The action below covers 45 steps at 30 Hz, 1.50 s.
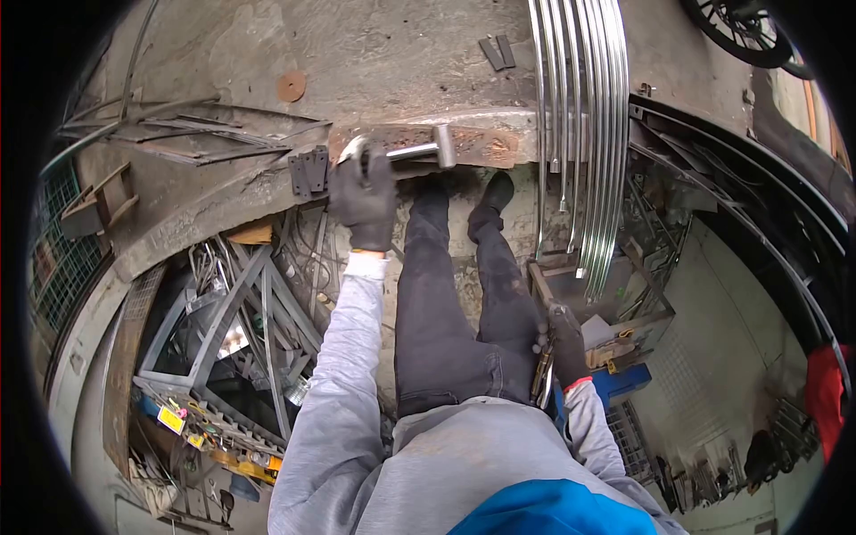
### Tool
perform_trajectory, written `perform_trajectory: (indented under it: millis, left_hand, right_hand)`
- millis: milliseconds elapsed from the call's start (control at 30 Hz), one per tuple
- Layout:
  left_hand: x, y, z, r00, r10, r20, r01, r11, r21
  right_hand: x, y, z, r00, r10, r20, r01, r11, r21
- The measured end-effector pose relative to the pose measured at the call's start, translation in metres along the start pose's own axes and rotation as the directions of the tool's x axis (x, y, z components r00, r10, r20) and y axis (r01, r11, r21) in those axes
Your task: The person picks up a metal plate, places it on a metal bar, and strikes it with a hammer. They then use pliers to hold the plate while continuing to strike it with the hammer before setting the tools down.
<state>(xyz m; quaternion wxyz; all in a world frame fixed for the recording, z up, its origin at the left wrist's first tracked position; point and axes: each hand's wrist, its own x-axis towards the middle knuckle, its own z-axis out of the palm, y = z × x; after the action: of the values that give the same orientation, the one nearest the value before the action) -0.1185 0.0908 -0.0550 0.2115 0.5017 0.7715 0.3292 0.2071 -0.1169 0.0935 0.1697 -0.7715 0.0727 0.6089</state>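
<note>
My left hand (363, 194), in a dark glove, is wrapped round the handle of a hammer (443, 147) at the workbench's near edge. The hammer's metal head points right, over a rusty plate (486, 146). Something white shows at the top of that hand. Lower right, beside my thigh, my right hand (563, 343), also gloved, has its fingers curled near some slim metal tools (541, 379); what it holds, if anything, is too small to make out. Left of the hammer, dark metal pieces (309, 172) lie at the bench edge.
Long shiny metal tubes (584, 107) stick out over the bench edge at right. A brown disc (291, 86) and two dark strips (497, 53) lie on the bench (401, 62). Metal frames and scraps (236, 330) crowd the lower left. A blue object (621, 382) is at lower right.
</note>
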Motion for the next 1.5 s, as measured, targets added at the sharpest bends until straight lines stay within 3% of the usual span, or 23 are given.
perform_trajectory:
  millis: [100, 167, 233, 333, 433, 500, 600, 633, 700, 767, 800, 833, 867, 900, 933, 967, 1033, 1100, 1167, 1200, 1300, 1400, 1500]
  left_hand:
    - [0.021, 0.042, 0.094, 0.958, 0.042, 0.283, -0.082, 0.988, 0.129]
    - [0.043, 0.027, 0.185, 0.909, 0.268, 0.319, -0.321, 0.939, 0.125]
    - [0.066, 0.006, 0.269, 0.817, 0.218, 0.534, -0.390, 0.891, 0.232]
    - [0.092, -0.020, 0.364, 0.732, 0.258, 0.630, -0.554, 0.764, 0.331]
    - [0.101, -0.020, 0.407, 0.740, 0.303, 0.600, -0.588, 0.724, 0.359]
    - [0.105, 0.033, 0.398, 0.673, -0.045, 0.738, -0.481, 0.732, 0.483]
    - [0.110, -0.028, 0.431, 0.746, 0.201, 0.635, -0.546, 0.731, 0.410]
    - [0.113, -0.034, 0.427, 0.754, 0.316, 0.575, -0.575, 0.742, 0.346]
    - [0.118, -0.021, 0.397, 0.764, 0.209, 0.610, -0.472, 0.826, 0.309]
    - [0.110, -0.005, 0.352, 0.949, 0.012, 0.315, -0.112, 0.947, 0.300]
    - [0.098, 0.007, 0.324, 0.984, 0.005, 0.181, -0.034, 0.986, 0.160]
    - [0.092, 0.009, 0.295, 0.969, -0.012, 0.246, -0.005, 0.998, 0.070]
    - [0.069, 0.016, 0.268, 0.899, -0.192, 0.393, 0.353, 0.850, -0.392]
    - [0.039, 0.050, 0.225, 0.860, -0.230, 0.456, 0.459, 0.740, -0.492]
    - [0.018, 0.070, 0.178, 0.717, -0.216, 0.663, 0.588, 0.699, -0.408]
    - [-0.018, 0.073, 0.153, 0.669, -0.190, 0.719, 0.682, 0.542, -0.491]
    - [-0.066, 0.118, 0.082, 0.471, -0.194, 0.860, 0.819, 0.459, -0.345]
    - [-0.104, 0.161, 0.029, 0.388, -0.199, 0.900, 0.848, 0.459, -0.264]
    - [-0.138, 0.190, -0.002, 0.406, -0.196, 0.893, 0.856, 0.424, -0.296]
    - [-0.151, 0.201, -0.012, 0.389, -0.192, 0.901, 0.874, 0.387, -0.295]
    - [-0.175, 0.225, -0.029, 0.564, -0.093, 0.821, 0.802, 0.301, -0.517]
    - [-0.171, 0.232, -0.038, 0.756, 0.082, 0.649, 0.525, 0.516, -0.677]
    - [-0.153, 0.259, -0.079, 0.756, 0.152, 0.637, 0.181, 0.887, -0.426]
  right_hand:
    - [-0.005, 0.004, 0.005, 1.000, -0.012, -0.023, 0.013, 1.000, 0.005]
    - [-0.004, 0.012, 0.004, 0.999, -0.038, -0.017, 0.037, 0.995, -0.088]
    - [0.001, 0.024, 0.000, 0.999, -0.032, -0.042, 0.029, 0.997, -0.072]
    - [0.008, 0.037, -0.005, 0.991, -0.017, -0.130, 0.011, 0.999, -0.045]
    - [0.013, 0.051, -0.012, 0.984, 0.030, -0.173, -0.021, 0.998, 0.053]
    - [0.016, 0.054, -0.015, 0.982, 0.083, -0.169, -0.070, 0.994, 0.081]
    - [0.020, 0.058, -0.020, 0.981, 0.124, -0.146, -0.105, 0.985, 0.135]
    - [0.020, 0.057, -0.022, 0.983, 0.127, -0.134, -0.104, 0.980, 0.169]
    - [0.020, 0.045, -0.025, 0.984, 0.145, -0.108, -0.124, 0.976, 0.178]
    - [0.016, 0.036, -0.032, 0.987, 0.147, -0.068, -0.134, 0.975, 0.176]
    - [0.019, 0.035, -0.038, 0.991, 0.135, 0.000, -0.131, 0.965, 0.227]
    - [0.022, 0.031, -0.044, 0.990, 0.124, 0.074, -0.140, 0.953, 0.269]
    - [0.024, 0.023, -0.048, 0.990, 0.070, 0.125, -0.107, 0.940, 0.324]
    - [0.028, 0.013, -0.050, 0.983, 0.066, 0.174, -0.116, 0.947, 0.299]
    - [0.032, 0.004, -0.050, 0.982, -0.003, 0.188, -0.068, 0.926, 0.371]
    - [0.034, -0.006, -0.049, 0.978, -0.069, 0.197, -0.025, 0.898, 0.440]
    - [0.024, -0.040, -0.048, 0.950, -0.099, 0.295, -0.052, 0.884, 0.465]
    - [0.020, -0.066, -0.037, 0.920, -0.158, 0.359, -0.047, 0.863, 0.503]
    - [0.014, -0.077, -0.028, 0.847, -0.380, 0.371, 0.086, 0.787, 0.610]
    - [-0.007, -0.093, -0.020, 0.903, -0.365, 0.226, 0.213, 0.838, 0.503]
    - [-0.024, -0.115, -0.024, 0.832, -0.443, 0.335, 0.269, 0.849, 0.454]
    - [-0.020, -0.130, -0.029, 0.805, -0.506, 0.310, 0.343, 0.823, 0.453]
    - [-0.046, -0.135, -0.042, 0.737, -0.628, 0.249, 0.480, 0.747, 0.460]
